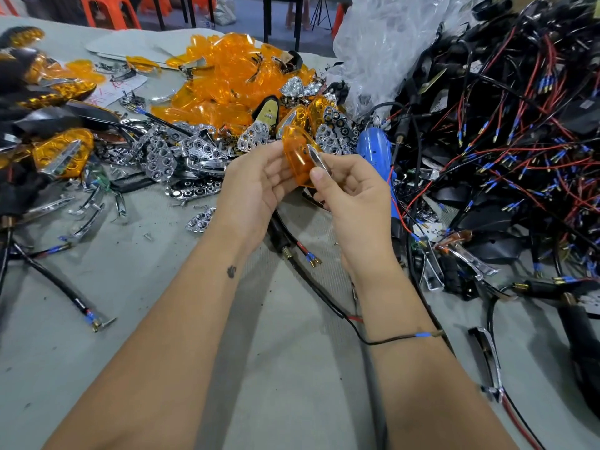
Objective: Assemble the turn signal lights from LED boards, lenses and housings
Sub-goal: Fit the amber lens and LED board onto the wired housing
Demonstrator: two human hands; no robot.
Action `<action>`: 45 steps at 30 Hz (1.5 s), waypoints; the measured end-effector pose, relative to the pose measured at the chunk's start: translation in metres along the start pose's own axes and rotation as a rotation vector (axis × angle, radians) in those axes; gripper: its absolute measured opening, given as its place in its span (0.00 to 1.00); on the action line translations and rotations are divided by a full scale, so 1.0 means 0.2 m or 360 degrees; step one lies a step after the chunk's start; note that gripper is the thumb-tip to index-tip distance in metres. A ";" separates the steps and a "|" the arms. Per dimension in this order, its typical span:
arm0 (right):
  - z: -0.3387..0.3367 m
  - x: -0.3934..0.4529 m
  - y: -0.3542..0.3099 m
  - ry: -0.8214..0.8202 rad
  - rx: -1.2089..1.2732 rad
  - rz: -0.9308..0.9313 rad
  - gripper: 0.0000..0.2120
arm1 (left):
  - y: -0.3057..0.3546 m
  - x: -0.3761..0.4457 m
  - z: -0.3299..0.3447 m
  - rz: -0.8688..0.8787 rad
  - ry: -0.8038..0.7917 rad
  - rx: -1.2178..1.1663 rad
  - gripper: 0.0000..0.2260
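My left hand (256, 186) holds an orange lens (297, 157) up over the middle of the table, fingers curled round its left side. My right hand (354, 196) pinches a thin chrome strip (319, 159) between thumb and forefinger and presses it against the lens's right edge. Behind my hands lies a heap of orange lenses (224, 76). Chrome reflector plates (159, 157) with round holes are scattered in front of that heap. Black housings with red and black wires (506, 141) are piled at the right.
Assembled lights (61, 151) with orange lenses and black bodies sit at the left edge. A blue electric screwdriver (373, 151) lies just behind my right hand. Clear plastic bags (383, 37) rise at the back. Loose wires cross the grey table cover (162, 287) beneath my forearms.
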State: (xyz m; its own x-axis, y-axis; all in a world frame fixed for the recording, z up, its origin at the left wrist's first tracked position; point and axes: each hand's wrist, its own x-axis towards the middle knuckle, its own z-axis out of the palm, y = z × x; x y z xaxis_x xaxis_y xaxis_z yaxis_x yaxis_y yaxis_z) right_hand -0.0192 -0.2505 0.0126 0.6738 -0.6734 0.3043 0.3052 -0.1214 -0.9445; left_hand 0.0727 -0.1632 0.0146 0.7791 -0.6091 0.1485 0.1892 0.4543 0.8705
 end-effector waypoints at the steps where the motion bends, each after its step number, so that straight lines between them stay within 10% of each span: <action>1: 0.00 0.00 0.00 0.0003 -0.0021 -0.0018 0.11 | 0.00 0.00 0.00 0.0019 -0.0012 0.0040 0.10; 45: 0.01 -0.02 0.03 0.0051 -0.0457 -0.0175 0.12 | 0.00 -0.02 0.00 0.0204 -0.0080 0.0454 0.10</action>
State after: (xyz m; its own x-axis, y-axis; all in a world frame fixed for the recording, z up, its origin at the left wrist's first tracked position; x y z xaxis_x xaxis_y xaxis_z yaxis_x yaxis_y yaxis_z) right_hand -0.0192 -0.2463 0.0060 0.6245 -0.6669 0.4066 0.1692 -0.3927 -0.9040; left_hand 0.0703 -0.1611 0.0149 0.7540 -0.5933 0.2821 -0.0891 0.3331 0.9387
